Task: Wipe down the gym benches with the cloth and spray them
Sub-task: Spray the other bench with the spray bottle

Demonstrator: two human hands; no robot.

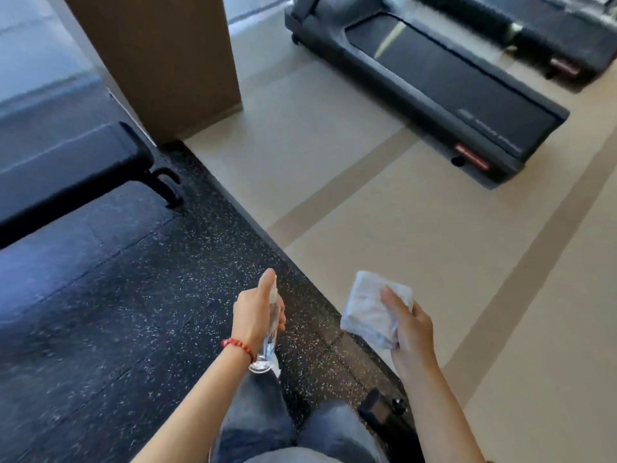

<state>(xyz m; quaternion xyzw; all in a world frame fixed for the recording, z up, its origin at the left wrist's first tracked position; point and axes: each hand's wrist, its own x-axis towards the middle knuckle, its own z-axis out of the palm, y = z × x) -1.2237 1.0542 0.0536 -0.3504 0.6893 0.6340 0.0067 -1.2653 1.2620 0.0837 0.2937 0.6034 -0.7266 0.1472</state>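
Bench [63,155] lay well off to the left, untouched, while the left hand [255,312] clasped the spray bottle [271,324] nozzle-forward and the right hand [412,332] gripped the folded cloth [367,305], seemingly readied for approach.

Floor in two surfaces. Black speckled rubber mat [110,312] at left and centre; beige floor [384,262] at right, crossed by darker tan stripes [337,192]. Straight seam between the two, running diagonally from the wooden column [160,61] toward the lower right. Column standing at the seam's far end. Black padded bench [63,162] on the mat at left, foot bracket [168,188] touching the mat. Treadmill [434,81] on the beige floor at upper right; second machine [551,31] just beyond it, blurred.
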